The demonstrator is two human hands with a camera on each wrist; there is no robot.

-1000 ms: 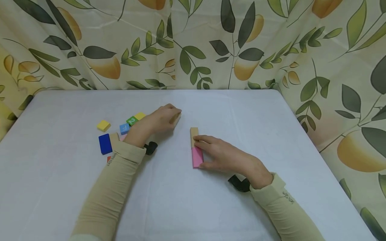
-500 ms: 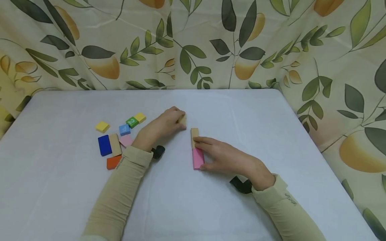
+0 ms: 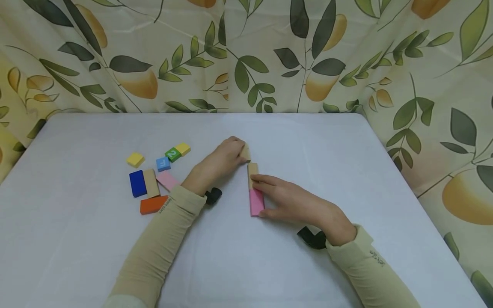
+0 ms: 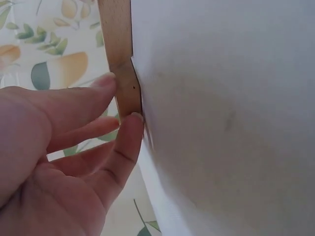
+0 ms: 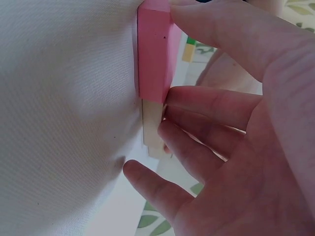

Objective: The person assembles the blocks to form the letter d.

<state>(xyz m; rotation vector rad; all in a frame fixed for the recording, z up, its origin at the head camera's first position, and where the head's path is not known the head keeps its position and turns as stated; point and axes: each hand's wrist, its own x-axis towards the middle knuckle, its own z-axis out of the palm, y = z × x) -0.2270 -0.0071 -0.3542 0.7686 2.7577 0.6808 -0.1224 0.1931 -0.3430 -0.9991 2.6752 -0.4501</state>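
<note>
My left hand (image 3: pixel 225 156) pinches a plain wooden block (image 3: pixel 245 152) between thumb and fingers. In the left wrist view this block (image 4: pixel 128 93) meets the end of another wooden piece (image 4: pixel 116 29). On the table, a narrow plain wooden block (image 3: pixel 252 173) and a pink block (image 3: pixel 256 202) lie end to end in a line. The held block is at the far end of that line. My right hand (image 3: pixel 294 199) rests its fairly straight fingers along the right side of both blocks. Its thumb is at the near end of the pink block (image 5: pixel 156 54).
To the left lie a blue block (image 3: pixel 138 184), a plain wooden block (image 3: pixel 151 183), an orange block (image 3: pixel 152 205) and a pale pink block (image 3: pixel 167 179). Behind them are a light blue block (image 3: pixel 163 164), a green numbered block (image 3: pixel 173 154) and yellow blocks (image 3: pixel 135 160). A leaf-patterned curtain (image 3: pixel 246 55) hangs behind.
My left hand has moved right and slightly nearer with the wooden block, up to the far end of the line. The right hand stays at the blocks.
</note>
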